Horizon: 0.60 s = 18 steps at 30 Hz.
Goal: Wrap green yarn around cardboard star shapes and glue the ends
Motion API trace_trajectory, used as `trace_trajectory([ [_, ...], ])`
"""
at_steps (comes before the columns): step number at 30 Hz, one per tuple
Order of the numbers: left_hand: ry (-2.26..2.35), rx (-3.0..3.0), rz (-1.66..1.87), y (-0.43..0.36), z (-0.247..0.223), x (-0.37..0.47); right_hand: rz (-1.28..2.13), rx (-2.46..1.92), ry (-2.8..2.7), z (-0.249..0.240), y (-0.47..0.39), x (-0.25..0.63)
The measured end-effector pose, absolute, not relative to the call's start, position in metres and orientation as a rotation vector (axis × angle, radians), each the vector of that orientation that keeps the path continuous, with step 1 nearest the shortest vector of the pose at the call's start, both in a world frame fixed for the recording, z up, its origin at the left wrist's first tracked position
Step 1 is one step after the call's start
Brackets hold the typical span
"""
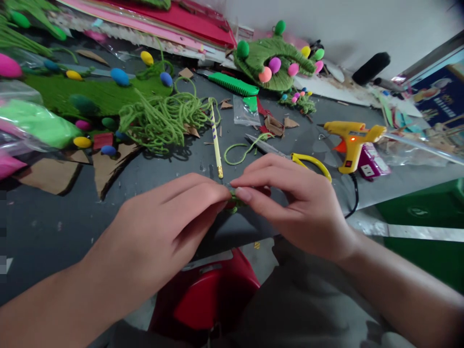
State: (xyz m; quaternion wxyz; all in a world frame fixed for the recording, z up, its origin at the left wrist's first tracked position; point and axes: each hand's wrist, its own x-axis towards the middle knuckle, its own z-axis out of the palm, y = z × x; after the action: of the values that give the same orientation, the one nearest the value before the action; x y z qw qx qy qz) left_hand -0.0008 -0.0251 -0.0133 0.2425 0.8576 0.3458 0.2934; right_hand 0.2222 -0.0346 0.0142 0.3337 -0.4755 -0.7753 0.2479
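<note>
Near the table's front edge, my left hand [170, 217] and my right hand [297, 203] meet at their fingertips around a small piece wound with green yarn [232, 209], with a bit of red showing on it. Both hands pinch it, and my fingers hide most of its shape. A loop of green yarn [235, 157] lies on the table just beyond, beside yellow-handled scissors [311, 162]. A pale pencil [216, 145] rests behind my left fingertips.
A tangle of green yarn [163, 121], torn cardboard [50, 175] and green yarn-covered shapes with coloured balls [271, 63] lie behind. A green cutter [232, 83] is at the back. A yellow glue gun [351, 140] with a lit light stands right, its black cord [355, 193] trailing off the edge.
</note>
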Motion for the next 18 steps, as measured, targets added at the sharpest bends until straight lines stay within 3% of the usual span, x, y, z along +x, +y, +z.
trace_trajectory([
  [10, 0.995, 2.321, 0.777, -0.0258, -0.0108, -0.0003, 0.753, -1.192, -2.013, 0.0123, -0.0338, 0.2228],
  [18, 1.011, 2.325, 0.749, -0.0263, -0.0108, 0.0004, 0.522, -1.128, -2.136, 0.0101, -0.0335, 0.2245],
])
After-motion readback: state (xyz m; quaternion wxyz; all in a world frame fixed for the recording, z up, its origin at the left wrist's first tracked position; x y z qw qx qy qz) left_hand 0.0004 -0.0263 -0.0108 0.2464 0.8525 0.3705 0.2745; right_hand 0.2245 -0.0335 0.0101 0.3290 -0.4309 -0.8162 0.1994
